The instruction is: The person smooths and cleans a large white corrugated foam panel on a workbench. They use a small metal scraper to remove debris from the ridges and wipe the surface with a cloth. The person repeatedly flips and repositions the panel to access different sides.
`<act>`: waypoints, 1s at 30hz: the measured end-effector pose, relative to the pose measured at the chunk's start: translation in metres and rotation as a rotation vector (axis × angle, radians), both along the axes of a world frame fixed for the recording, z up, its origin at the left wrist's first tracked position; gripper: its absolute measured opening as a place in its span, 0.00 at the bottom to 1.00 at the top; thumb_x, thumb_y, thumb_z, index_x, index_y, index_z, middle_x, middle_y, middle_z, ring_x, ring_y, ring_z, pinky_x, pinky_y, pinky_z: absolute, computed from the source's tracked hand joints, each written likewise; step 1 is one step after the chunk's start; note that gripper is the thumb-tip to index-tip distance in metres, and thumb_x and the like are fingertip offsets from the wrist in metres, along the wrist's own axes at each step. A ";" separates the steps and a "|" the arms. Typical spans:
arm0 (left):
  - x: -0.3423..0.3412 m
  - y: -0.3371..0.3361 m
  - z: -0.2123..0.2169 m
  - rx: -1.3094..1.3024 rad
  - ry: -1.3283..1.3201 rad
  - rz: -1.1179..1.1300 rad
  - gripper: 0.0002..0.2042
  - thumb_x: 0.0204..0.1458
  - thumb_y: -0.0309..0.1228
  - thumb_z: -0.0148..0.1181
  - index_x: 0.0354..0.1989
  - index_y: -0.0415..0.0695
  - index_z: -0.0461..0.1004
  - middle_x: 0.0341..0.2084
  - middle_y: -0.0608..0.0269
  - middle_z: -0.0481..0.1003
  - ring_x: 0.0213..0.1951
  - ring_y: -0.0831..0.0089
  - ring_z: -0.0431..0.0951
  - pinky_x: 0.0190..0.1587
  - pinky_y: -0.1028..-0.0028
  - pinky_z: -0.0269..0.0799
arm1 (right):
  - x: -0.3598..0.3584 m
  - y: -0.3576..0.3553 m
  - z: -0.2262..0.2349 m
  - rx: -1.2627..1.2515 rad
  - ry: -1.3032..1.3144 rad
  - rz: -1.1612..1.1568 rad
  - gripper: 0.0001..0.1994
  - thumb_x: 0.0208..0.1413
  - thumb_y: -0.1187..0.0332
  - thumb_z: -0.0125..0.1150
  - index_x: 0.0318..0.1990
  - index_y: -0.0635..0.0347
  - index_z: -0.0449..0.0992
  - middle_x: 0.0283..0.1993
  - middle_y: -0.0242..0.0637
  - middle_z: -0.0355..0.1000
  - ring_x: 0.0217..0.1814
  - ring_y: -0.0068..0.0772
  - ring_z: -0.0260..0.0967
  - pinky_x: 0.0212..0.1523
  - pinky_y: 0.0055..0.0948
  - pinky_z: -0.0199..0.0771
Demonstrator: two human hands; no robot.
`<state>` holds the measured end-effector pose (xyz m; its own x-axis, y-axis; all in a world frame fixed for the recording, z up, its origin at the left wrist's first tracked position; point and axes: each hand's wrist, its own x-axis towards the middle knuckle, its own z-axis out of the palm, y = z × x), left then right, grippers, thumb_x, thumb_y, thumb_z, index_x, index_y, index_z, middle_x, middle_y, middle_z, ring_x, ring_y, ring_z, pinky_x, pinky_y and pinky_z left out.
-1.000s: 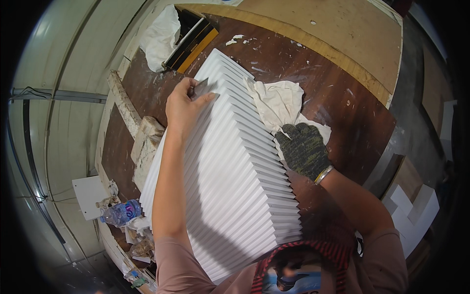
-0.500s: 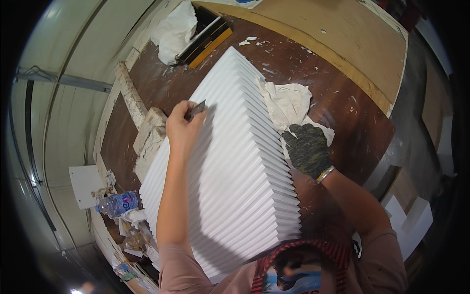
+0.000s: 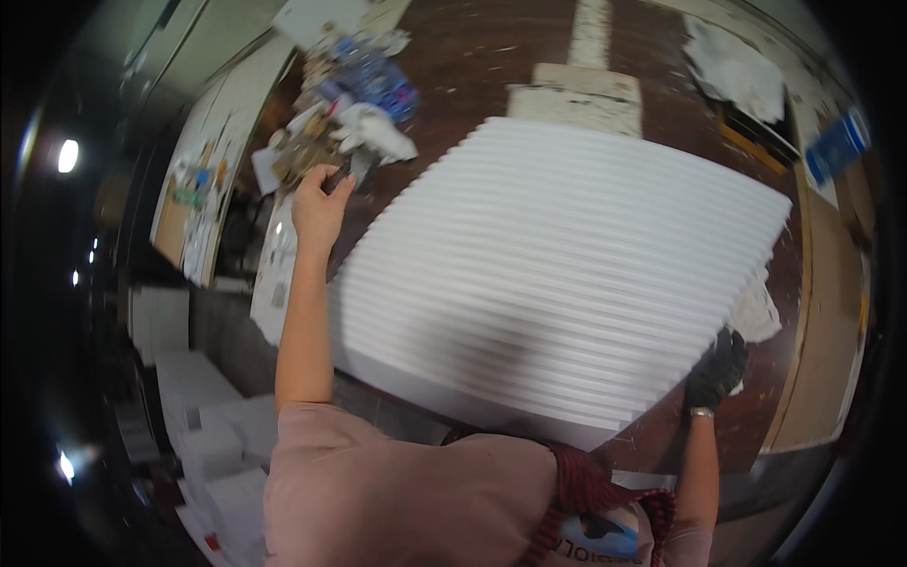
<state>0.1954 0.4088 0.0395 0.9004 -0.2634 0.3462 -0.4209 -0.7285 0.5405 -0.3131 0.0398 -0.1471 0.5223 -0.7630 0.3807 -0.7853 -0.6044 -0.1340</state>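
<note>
Two hands: both in view, one on each side of a big white ribbed panel (image 3: 557,274).
Panel: white, ridged in parallel lines, lying flat on a dark brown workbench (image 3: 472,66); it covers most of the bench in front of the person.
Left hand (image 3: 319,208): bare, arm stretched out along the panel's left edge, fingers clenched around a small dark tool (image 3: 338,178); too small to tell what kind.
Left hand contact: just beside the panel's left corner; cannot tell if it touches the panel.
Right hand (image 3: 716,369): in a dark glove, at the panel's lower right edge, fingers curled against that edge; whether it really grasps the panel cannot be told.
Wrist: light band (image 3: 700,412) just below the glove.
Rag (image 3: 756,312): white, crumpled, sticking out from under the panel's right edge, just above the gloved hand.
Clutter (image 3: 354,104): heap of paper, wrappers and bits beyond the panel's upper left corner, near the left hand.
Block (image 3: 576,94): pale, rough, touching or just behind the panel's far edge.
Clothing: pink shirt (image 3: 397,491), below the panel's near edge.
</note>
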 end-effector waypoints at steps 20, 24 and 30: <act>0.038 0.349 -0.179 0.532 -0.118 0.659 0.14 0.50 0.33 0.66 0.43 0.40 0.80 0.38 0.45 0.79 0.44 0.44 0.79 0.48 0.52 0.74 | -0.024 -0.026 -0.041 0.280 -0.396 -0.130 0.16 0.69 0.71 0.44 0.56 0.68 0.75 0.59 0.50 0.73 0.63 0.48 0.68 0.64 0.41 0.66; 0.063 0.395 -0.226 0.493 0.067 0.608 0.13 0.49 0.25 0.59 0.42 0.34 0.76 0.38 0.39 0.79 0.43 0.39 0.78 0.46 0.50 0.73 | -0.009 -0.007 -0.020 -0.003 -0.124 0.020 0.19 0.56 0.71 0.54 0.55 0.62 0.76 0.57 0.54 0.72 0.61 0.57 0.67 0.63 0.53 0.64; 0.060 0.411 -0.196 0.602 -0.075 0.729 0.16 0.57 0.36 0.59 0.48 0.38 0.79 0.42 0.43 0.80 0.45 0.44 0.79 0.47 0.51 0.74 | 0.004 0.009 0.014 -0.012 0.079 -0.055 0.19 0.55 0.63 0.57 0.55 0.48 0.77 0.55 0.46 0.74 0.55 0.54 0.70 0.56 0.53 0.67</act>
